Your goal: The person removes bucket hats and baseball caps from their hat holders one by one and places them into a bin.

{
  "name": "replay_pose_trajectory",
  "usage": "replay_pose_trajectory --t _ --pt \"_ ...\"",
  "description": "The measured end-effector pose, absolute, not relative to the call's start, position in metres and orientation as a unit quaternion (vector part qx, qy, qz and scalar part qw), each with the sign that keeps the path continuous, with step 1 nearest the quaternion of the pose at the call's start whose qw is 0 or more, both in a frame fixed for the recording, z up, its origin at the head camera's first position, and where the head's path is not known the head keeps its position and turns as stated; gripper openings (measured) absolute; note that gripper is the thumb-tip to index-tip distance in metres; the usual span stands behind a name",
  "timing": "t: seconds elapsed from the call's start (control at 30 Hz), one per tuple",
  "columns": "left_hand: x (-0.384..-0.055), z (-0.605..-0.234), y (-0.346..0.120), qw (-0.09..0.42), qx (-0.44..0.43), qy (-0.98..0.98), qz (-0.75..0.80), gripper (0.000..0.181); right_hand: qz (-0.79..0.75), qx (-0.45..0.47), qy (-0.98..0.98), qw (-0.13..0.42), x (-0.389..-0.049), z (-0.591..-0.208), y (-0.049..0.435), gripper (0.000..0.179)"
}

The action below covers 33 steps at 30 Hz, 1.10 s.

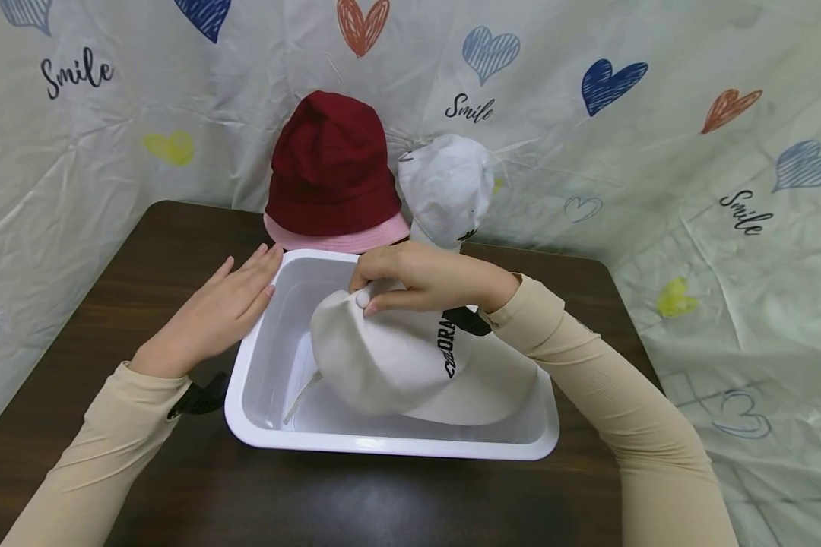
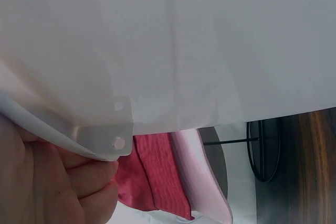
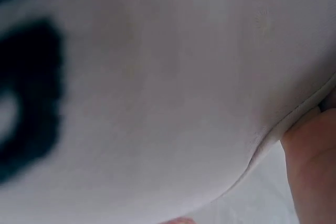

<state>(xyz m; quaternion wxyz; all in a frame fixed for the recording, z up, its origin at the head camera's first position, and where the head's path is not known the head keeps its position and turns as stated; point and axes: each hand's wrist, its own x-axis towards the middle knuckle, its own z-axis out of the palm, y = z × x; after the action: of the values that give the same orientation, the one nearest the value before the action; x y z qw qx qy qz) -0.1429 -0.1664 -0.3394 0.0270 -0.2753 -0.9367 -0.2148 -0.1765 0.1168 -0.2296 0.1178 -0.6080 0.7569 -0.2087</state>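
A cream baseball cap (image 1: 390,357) with dark lettering is in the white plastic tub (image 1: 383,444), its brim toward the tub's right side. My right hand (image 1: 431,279) pinches the crown beside the top button. Close up in the right wrist view, the cap's cloth (image 3: 157,98) fills most of the picture, with part of a finger (image 3: 315,166) at the right edge. My left hand (image 1: 222,308) lies against the tub's far left corner, fingers extended. Seen from the left wrist, its fingers (image 2: 89,182) touch the tub's rim from outside.
Behind the tub, a dark red bucket hat (image 1: 331,159) with a pink brim stands beside a white cap (image 1: 446,186). A thin black wire stand (image 2: 255,150) shows in the left wrist view. Under everything is a dark wooden table (image 1: 178,251), backed by a printed cloth (image 1: 232,99).
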Motion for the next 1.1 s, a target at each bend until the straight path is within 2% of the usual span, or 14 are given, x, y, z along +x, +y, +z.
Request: replay_pose_trajectory --t 0.37,0.53,0.73,0.83,1.1 --pt "-0.144 -0.341 -0.168 0.033 -0.274 -0.938 -0.211 0.052 -0.201 -0.618 0.738 0.181 -0.176 -0.267 0.103 0.014" --pt "-0.145 -0.342 -0.167 0.026 -0.275 -0.937 -0.213 0.052 -0.194 -0.616 0.719 0.256 -0.186 -0.276 0.101 0.01" --pt "-0.144 -0.338 -0.167 0.024 -0.273 -0.938 -0.211 0.053 -0.143 -0.596 0.704 0.359 -0.194 -0.271 0.099 0.015" --pt "-0.143 -0.336 -0.168 0.025 -0.272 -0.938 -0.216 0.053 -0.104 -0.591 0.711 0.366 -0.195 -0.276 0.093 0.014" --pt "-0.144 -0.34 -0.167 0.028 -0.272 -0.937 -0.217 0.052 -0.085 -0.579 0.735 0.342 -0.196 -0.305 0.08 0.008"
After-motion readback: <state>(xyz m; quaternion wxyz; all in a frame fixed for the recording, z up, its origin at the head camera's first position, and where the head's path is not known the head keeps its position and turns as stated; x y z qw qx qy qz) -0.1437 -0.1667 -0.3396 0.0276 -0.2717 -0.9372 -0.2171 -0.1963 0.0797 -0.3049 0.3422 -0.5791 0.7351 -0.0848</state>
